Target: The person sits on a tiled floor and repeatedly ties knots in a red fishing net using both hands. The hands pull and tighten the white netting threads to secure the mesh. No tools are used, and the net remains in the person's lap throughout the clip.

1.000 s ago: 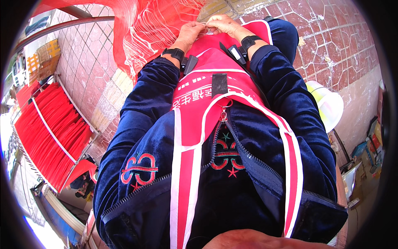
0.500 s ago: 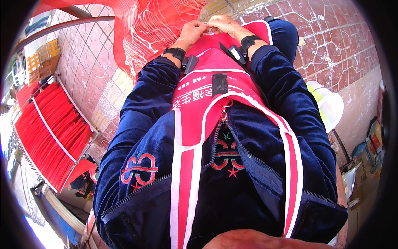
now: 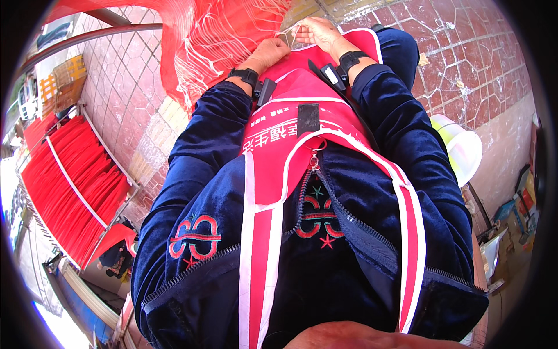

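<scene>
A sheer red cloth (image 3: 226, 35) hangs at the far side, with long white fringe threads (image 3: 195, 55) along its edge. Some of these pale strands stretch to my right hand (image 3: 318, 34), whose fingers are bent and pinched on them. Lower and to its left, my left hand (image 3: 271, 52) is closed beside the cloth, its fingers curled over the lap. What its fingertips hold is hidden. Both hands are above a red apron (image 3: 296, 81) with white trim, and each wrist wears a black strap.
A metal rail (image 3: 87, 39) crosses the upper left. Lower down, a rack of folded red cloths (image 3: 75, 186) stands on the left. A whitish bucket (image 3: 464, 152) is near my right elbow. Reddish paving tiles (image 3: 465, 64) cover the ground.
My hands were together at the fringe and have come apart. The left has dropped slightly nearer to me; the right has lifted slightly away, with pale strands at its fingers.
</scene>
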Motion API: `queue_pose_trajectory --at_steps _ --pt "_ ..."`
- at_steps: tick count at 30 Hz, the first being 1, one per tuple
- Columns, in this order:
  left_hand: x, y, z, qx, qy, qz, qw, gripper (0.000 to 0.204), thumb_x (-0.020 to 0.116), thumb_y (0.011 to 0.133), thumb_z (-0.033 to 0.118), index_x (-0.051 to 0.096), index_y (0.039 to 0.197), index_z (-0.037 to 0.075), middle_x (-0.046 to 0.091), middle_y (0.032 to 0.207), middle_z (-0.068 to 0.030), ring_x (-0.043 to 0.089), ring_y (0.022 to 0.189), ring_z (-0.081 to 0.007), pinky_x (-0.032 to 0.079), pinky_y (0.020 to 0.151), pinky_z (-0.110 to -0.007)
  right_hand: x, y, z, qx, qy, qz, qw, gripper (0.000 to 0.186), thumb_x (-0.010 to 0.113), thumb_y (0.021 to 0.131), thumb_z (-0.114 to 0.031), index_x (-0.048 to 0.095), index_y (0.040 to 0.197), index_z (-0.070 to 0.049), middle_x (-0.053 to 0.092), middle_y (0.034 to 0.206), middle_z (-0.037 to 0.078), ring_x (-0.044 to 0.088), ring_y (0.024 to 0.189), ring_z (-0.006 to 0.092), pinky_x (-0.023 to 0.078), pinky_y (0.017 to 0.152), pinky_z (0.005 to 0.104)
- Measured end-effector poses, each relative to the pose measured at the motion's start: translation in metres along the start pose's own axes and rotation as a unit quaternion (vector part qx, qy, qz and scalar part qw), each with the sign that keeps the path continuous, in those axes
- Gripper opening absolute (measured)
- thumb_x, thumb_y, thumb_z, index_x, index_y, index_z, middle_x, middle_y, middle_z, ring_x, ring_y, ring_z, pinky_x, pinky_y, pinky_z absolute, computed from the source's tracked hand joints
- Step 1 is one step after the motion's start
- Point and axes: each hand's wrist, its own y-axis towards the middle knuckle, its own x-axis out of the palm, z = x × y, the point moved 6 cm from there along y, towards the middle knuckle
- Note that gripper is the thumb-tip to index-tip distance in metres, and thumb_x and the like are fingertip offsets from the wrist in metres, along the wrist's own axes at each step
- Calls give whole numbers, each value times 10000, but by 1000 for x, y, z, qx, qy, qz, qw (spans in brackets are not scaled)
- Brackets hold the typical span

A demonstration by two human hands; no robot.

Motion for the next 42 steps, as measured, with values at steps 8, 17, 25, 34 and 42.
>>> queue_pose_trajectory --at_steps 8,17,25,34,42 --pt "-4 -7 17 32 343 21 938 271 581 723 280 629 811 28 643 812 -168 625 791 -295 475 744 -357 -5 4 -8 -73 -185 31 980 175 557 838 -210 574 906 -51 641 808 68 626 766 167 518 755 316" --pt "-2 -11 20 -27 454 20 890 354 525 756 276 618 992 28 614 1017 -210 578 1007 -324 444 871 -396 4 7 -11 -89 92 -63 990 143 561 878 -167 550 910 -28 623 819 99 644 808 207 537 729 300" --pt "4 -13 21 -30 475 7 879 371 530 776 255 605 1059 27 607 1062 -200 579 1025 -306 450 880 -383 -4 6 -16 -91 -57 16 994 161 566 861 -200 590 904 -47 619 784 40 592 658 111 499 570 234" --pt "7 -11 23 80 389 38 917 290 568 761 301 624 874 39 627 897 -208 602 896 -330 462 805 -412 0 -2 -28 -139 -172 -7 975 156 584 806 -212 629 816 -63 624 746 11 582 666 85 486 589 222" --pt "4 -5 10 83 401 53 911 276 562 771 291 639 855 39 631 877 -203 606 880 -332 469 788 -386 1 -4 -36 -252 -410 -2 877 156 625 763 -194 642 827 -52 635 727 38 585 680 120 469 636 257"
